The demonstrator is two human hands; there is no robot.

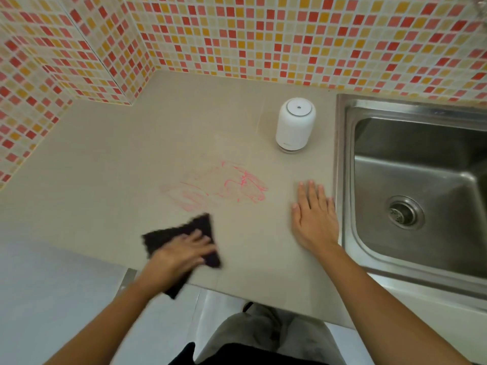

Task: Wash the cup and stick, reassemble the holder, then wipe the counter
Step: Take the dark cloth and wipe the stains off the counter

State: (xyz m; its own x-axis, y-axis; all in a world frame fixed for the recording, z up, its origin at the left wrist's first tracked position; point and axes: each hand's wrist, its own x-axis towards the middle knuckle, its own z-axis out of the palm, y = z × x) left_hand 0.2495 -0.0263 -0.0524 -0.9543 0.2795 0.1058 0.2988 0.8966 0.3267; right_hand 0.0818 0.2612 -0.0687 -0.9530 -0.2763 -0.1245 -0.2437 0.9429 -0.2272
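Observation:
A dark cloth [184, 230] lies on the beige counter [110, 159] near its front edge. My left hand [181, 252] presses down on the cloth with blurred fingers spread over it. Pink scribbled marks [218, 185] stain the counter just beyond the cloth. My right hand [315, 214] rests flat on the counter, fingers straight, beside the sink's left rim. A white cylindrical holder [295, 125] stands upright at the back, left of the sink.
A steel sink [416, 159] with a drain [404, 213] takes up the right side. Mosaic-tiled walls [237, 35] close off the back and left. The counter's front edge runs diagonally below my hands, with floor and my legs beneath.

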